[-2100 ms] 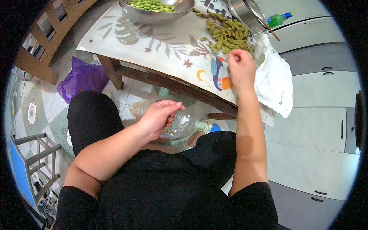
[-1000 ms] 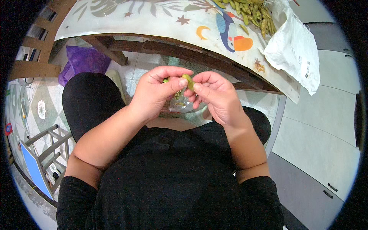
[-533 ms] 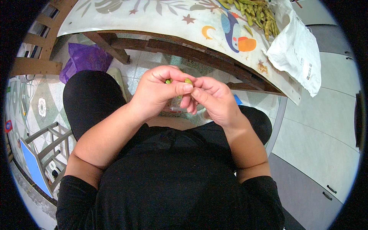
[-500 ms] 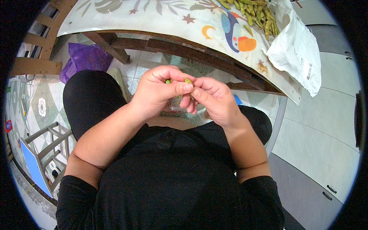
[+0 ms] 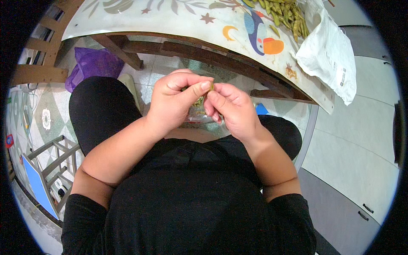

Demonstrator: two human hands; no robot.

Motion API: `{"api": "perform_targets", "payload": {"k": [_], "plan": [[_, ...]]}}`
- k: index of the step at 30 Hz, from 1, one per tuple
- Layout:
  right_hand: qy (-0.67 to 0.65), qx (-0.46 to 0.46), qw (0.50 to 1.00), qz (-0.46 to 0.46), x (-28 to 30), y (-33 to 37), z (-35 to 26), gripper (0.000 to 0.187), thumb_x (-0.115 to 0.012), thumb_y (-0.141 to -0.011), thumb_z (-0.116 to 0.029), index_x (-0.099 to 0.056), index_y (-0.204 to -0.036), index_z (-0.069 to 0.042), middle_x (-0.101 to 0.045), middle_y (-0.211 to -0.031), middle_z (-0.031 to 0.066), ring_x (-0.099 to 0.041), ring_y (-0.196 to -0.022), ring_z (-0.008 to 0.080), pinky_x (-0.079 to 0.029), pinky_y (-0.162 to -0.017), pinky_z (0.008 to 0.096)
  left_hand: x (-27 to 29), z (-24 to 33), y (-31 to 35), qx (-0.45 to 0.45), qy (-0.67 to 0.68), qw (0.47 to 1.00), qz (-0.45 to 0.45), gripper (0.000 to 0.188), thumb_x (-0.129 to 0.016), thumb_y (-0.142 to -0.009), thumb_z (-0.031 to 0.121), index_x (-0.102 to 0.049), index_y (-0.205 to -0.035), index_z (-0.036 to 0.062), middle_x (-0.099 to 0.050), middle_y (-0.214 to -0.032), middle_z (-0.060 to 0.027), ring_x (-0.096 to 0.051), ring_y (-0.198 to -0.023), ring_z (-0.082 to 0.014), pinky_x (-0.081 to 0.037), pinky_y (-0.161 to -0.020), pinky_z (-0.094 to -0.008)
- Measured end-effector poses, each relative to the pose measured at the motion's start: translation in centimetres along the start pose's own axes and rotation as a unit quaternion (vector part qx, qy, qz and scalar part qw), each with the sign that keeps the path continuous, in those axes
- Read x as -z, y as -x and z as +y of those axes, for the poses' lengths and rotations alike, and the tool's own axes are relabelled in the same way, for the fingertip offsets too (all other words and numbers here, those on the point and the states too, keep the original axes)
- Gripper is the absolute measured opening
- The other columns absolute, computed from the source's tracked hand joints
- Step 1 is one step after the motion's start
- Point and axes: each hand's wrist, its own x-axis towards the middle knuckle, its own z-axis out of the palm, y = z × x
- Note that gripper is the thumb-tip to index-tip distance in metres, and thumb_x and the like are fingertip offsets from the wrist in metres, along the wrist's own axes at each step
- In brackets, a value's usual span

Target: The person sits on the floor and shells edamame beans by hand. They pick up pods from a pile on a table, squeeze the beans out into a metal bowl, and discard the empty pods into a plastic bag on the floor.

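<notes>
- Two hands meet over the person's lap, with a small green bean pod (image 5: 199, 100) pinched between them.
- The left hand (image 5: 174, 102) curls around the pod, and its thumb presses on the pod's top end.
- The right hand (image 5: 233, 111) grips the same pod from the other side with its thumb and fingertips.
- Most of the pod is hidden by the fingers, so only a little green bit shows, and I cannot tell if it is open or whole.
- Just under the hands sits something clear and shiny, maybe a plastic bag or bowl (image 5: 196, 115), but the hands cover nearly all of it.
- The person's black top and black trousers fill the near part of the picture.
- A purple plastic bag (image 5: 94, 67) lies on the tiled floor by the left knee, partly behind a table leg.
- A grey metal rack (image 5: 55, 163) stands on the floor at the left, bent by the lens.
- A small blue thing (image 5: 261, 109) peeks out beside the right hand, too hidden to name.
- Farther off is the table (image 5: 178, 21), covered by a cloth with leaves, stars, a moon and a bird.
- A heap of green bean pods (image 5: 284, 13) lies at the far table edge, cut off at the top.
- A white plastic bag (image 5: 330, 55) hangs over the table's right corner.
</notes>
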Motion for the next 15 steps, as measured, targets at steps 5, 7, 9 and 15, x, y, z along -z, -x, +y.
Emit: {"api": "perform_targets", "payload": {"k": [5, 7, 9, 15], "plan": [[-0.021, -0.003, 1.000, 0.003, 0.5, 0.0, 0.3, 0.021, -0.043, -0.087, -0.023, -0.054, -0.087, -0.006, -0.049, -0.062, -0.0030, -0.042, -0.053, 0.0030, -0.034, -0.048, 0.0154, 0.0, 0.2, 0.1, -0.030, -0.046, 0.998, -0.017, 0.013, -0.055, -0.078, 0.007, -0.061, -0.088, 0.0009, -0.054, -0.072, -0.0027, -0.050, -0.065, -0.0103, -0.041, -0.061, -0.0219], [-0.030, -0.002, 1.000, 0.009, 0.4, 0.1, 0.3, 0.021, -0.043, -0.087, -0.024, -0.054, -0.085, -0.006, -0.048, -0.061, -0.0030, -0.040, -0.053, 0.0034, -0.033, -0.048, 0.0160, 0.1, 0.2, 0.0, -0.019, -0.030, 0.999, -0.035, 0.014, -0.055, -0.078, 0.008, -0.061, -0.089, 0.0007, -0.055, -0.073, -0.0028, -0.052, -0.068, -0.0113, -0.041, -0.063, -0.0221], [-0.048, -0.006, 0.999, 0.012, 0.3, 0.1, 0.3, 0.022, -0.042, -0.087, -0.024, -0.053, -0.083, -0.005, -0.047, -0.060, -0.0030, -0.039, -0.052, 0.0037, -0.032, -0.048, 0.0165, -0.7, -0.2, 0.3, 0.077, 0.141, 0.987, -0.003, 0.013, -0.055, -0.078, 0.007, -0.060, -0.089, 0.0003, -0.058, -0.076, -0.0036, -0.052, -0.069, -0.0092, -0.042, -0.062, -0.0208], [0.056, 0.057, 0.996, 0.041, 0.8, -0.1, 0.4, 0.024, -0.044, -0.086, -0.021, -0.049, -0.069, -0.005, -0.044, -0.059, -0.0034, -0.037, -0.054, 0.0036, -0.029, -0.049, 0.0176, -0.5, -0.1, 0.1, 0.141, 0.165, 0.976, -0.019, 0.016, -0.055, -0.079, 0.009, -0.059, -0.092, 0.0001, -0.060, -0.084, -0.0050, -0.054, -0.075, -0.0092, -0.043, -0.069, -0.0217]]}}
